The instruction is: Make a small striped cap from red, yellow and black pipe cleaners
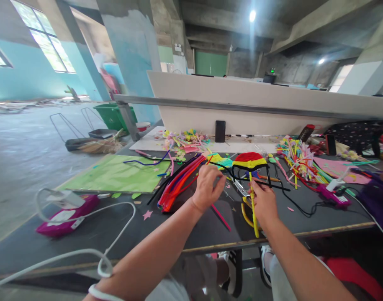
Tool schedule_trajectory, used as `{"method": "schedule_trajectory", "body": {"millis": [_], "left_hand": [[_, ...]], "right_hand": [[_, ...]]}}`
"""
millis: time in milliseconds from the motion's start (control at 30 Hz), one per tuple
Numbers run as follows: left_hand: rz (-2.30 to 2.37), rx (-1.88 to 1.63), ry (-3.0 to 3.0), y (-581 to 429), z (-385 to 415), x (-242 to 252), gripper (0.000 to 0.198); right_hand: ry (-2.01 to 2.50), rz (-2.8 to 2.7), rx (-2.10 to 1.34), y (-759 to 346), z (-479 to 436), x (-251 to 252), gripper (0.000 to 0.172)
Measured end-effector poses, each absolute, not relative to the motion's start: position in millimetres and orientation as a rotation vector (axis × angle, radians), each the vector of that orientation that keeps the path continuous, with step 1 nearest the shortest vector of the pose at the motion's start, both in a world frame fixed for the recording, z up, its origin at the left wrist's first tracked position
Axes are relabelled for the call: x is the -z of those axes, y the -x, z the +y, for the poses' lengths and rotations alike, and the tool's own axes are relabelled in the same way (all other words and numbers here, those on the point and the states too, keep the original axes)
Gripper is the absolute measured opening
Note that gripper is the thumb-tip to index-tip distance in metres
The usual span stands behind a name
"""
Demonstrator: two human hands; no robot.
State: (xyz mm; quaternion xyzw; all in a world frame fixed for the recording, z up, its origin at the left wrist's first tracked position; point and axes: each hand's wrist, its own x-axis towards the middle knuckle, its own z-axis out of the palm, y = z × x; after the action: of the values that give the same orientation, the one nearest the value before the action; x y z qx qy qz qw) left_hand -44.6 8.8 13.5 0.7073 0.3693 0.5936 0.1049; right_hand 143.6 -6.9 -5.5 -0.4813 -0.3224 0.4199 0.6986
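My left hand [207, 184] hovers over the dark table [122, 228], fingers pinched on a black pipe cleaner [230, 170] that runs toward a red and yellow pipe-cleaner figure [250, 160]. My right hand [263, 200] is closed on the figure's yellow stem [254, 217], which hangs down toward the table's front edge. A bundle of red, orange and black pipe cleaners [175, 184] lies just left of my left hand.
A green paper sheet [116, 173] lies at the left. A magenta glue gun [64, 217] with a white cable sits near the front left. Piles of colourful pipe cleaners [296, 161] lie at the back and right. A black phone [219, 131] leans on the white partition.
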Motion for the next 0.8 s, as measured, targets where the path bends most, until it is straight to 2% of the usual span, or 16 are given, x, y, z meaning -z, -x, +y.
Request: {"method": "schedule_trajectory", "body": {"millis": [100,200,300,400,533,800], "left_hand": [[0.981,-1.290,-2.054,29.3,2.8,-4.8,0.034],[0.894,-1.165,-1.595,11.2,5.5,4.4,0.034],[0.671,-1.126,-1.161,-0.8,5.3,7.5,0.041],[0.558,-1.094,-0.943,-6.5,0.9,7.6,0.037],[0.576,-1.132,-0.788,-8.6,-0.1,10.6,0.032],[0.609,-1.305,-0.679,7.5,19.6,10.8,0.031]], "right_hand": [[0.965,-0.626,-0.961,-144.2,-6.6,2.6,0.033],[0.859,-0.618,-0.989,-138.9,-7.8,8.7,0.030],[0.842,-0.669,-1.023,-128.1,-10.4,18.8,0.030],[0.842,-0.728,-1.067,-116.3,-13.6,23.7,0.026],[0.807,-0.721,-1.140,-105.2,-16.7,21.2,0.021],[0.702,-0.853,-1.374,-107.0,-26.3,19.0,0.027]]}}
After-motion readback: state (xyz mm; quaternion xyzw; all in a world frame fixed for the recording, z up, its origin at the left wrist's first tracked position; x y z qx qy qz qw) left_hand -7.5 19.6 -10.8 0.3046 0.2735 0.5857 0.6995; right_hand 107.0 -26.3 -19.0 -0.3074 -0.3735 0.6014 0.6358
